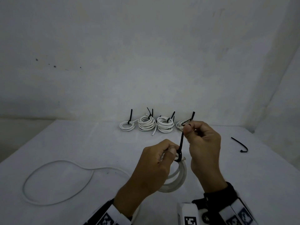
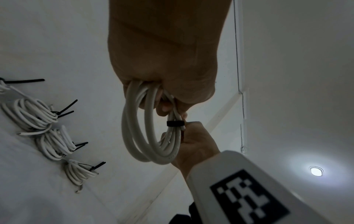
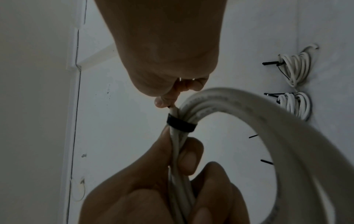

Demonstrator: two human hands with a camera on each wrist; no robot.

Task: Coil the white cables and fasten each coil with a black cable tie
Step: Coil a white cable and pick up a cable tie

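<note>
A white cable coil [image 1: 177, 179] hangs above the table, gripped at its top by my left hand [image 1: 171, 152]. A black cable tie [image 1: 181, 140] is looped round the bundled strands just right of those fingers. Its tail runs up to my right hand [image 1: 190, 129], which pinches it between thumb and forefinger. In the left wrist view the tie's band [image 2: 175, 123] sits snug across the coil [image 2: 134, 136], with the right hand [image 2: 195, 144] behind it. From the right wrist the same band [image 3: 181, 125] shows above my left hand's fingers [image 3: 188, 157], which are curled round the strands.
Several tied white coils [image 1: 146, 123] stand in a row at the table's back edge, against the wall. A loose white cable [image 1: 56, 181] lies in a wide loop at the left. One spare black tie [image 1: 241, 145] lies at the right.
</note>
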